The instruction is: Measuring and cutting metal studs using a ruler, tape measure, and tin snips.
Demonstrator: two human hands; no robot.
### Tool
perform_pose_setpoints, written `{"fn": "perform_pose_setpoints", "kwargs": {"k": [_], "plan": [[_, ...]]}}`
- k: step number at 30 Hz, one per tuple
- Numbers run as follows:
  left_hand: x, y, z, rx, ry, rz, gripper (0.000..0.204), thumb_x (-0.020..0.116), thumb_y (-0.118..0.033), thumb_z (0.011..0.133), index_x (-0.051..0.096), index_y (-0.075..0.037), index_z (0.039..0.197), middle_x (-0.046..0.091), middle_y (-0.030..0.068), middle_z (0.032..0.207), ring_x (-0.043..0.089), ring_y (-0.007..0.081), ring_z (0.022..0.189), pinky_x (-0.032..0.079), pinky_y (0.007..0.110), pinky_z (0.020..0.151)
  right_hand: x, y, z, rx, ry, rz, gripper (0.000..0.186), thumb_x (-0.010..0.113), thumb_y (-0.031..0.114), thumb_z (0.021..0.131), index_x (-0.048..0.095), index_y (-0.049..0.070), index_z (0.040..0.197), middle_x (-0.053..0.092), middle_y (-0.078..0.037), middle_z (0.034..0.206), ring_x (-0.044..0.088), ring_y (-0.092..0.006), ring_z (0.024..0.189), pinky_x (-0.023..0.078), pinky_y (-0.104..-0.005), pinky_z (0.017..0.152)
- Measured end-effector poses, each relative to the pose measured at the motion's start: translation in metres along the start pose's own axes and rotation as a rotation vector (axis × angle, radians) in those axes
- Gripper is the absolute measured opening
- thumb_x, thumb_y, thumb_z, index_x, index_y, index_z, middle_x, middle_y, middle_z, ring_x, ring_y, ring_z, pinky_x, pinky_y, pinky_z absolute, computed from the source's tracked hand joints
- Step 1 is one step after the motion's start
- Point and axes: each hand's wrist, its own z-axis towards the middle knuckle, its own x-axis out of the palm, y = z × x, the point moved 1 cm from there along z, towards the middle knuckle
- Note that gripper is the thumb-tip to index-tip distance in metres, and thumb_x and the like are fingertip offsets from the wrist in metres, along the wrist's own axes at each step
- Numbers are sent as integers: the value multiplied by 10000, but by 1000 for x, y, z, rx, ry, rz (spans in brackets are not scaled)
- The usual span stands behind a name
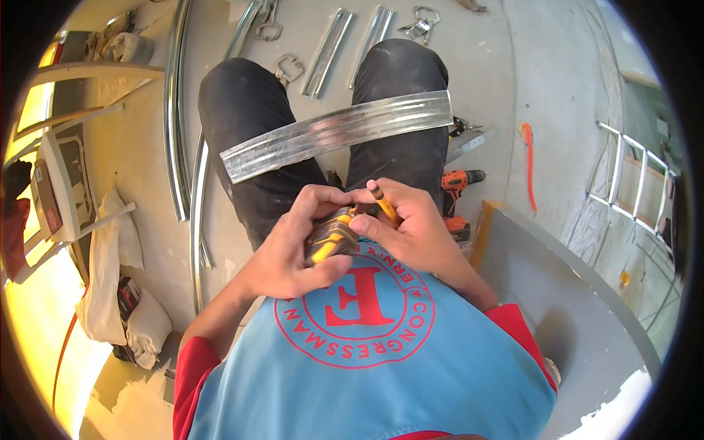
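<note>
My left hand [297, 238] grips a black and yellow tape measure [330, 236] in front of my blue shirt. My right hand [414, 235] holds a yellow pencil [385, 202] upright between its fingers, with the thumb on the tape measure's side and the fingertips meeting those of my left hand. A shiny ribbed metal channel piece [286, 143] lies across both my dark-trousered thighs, just beyond my hands. The lower end of the pencil is hidden by my right hand.
Long metal channels [176, 125], shorter pieces [326, 51] and metal clamps [418, 26] lie on the floor. An orange drill [455, 183], snips [462, 126] and red strip [528, 165] are at right, beside a grey curved panel [579, 293]. An aluminium ladder [627, 169] and cloth bags [143, 326] flank me.
</note>
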Motion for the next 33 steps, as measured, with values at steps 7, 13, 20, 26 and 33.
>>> {"fn": "perform_pose_setpoints", "kwargs": {"k": [7, 13, 20, 26, 33], "plan": [[-5, 4, 7, 140, -26, 416, 647, 751, -103, 778, 436, 36, 1325, 693, 230, 1034, 715, 332, 860, 579, 383, 830, 2, -13, -8, 208, -18, 139, 325, 890, 219, 921, 740, 28, 1137, 699, -15, 931, 572, -50, 743, 490, -222, 706], [-46, -15, -12, 112, -88, 568, 588, 735, -153, 722, 578, 10, 1264, 717, 185, 1023, 738, 316, 913, 585, 389, 885, -4, -12, -3, -63, -357, 329, 240, 848, 155, 959, 692, 36, 1097, 659, 26, 909, 492, -3, 686, 397, -199, 609], [-102, -40, -40, -95, -25, 591, 655, 686, -160, 674, 659, 40, 1297, 709, 178, 1009, 705, 263, 862, 561, 355, 800, -58, -9, 4, -28, -673, 267, 219, 808, 85, 978, 712, 16, 1162, 677, 21, 920, 591, -28, 785, 487, -202, 713], [-127, -38, -41, 18, -27, 674, 788, 649, -276, 658, 708, 26, 1384, 670, 179, 970, 634, 269, 809, 519, 360, 755, -36, -12, 14, 25, -612, 0, 247, 816, 124, 990, 745, -18, 1178, 749, -47, 1048, 674, -75, 863, 546, -237, 790], [-146, -36, -37, 62, -20, 727, 793, 656, -285, 652, 715, 17, 1382, 667, 177, 975, 624, 250, 795, 515, 353, 733, -41, -30, 29, -381, -608, -334, 204, 827, 37, 947, 746, -73, 1098, 787, -117, 1057, 734, -148, 927, 572, -270, 832]]}}
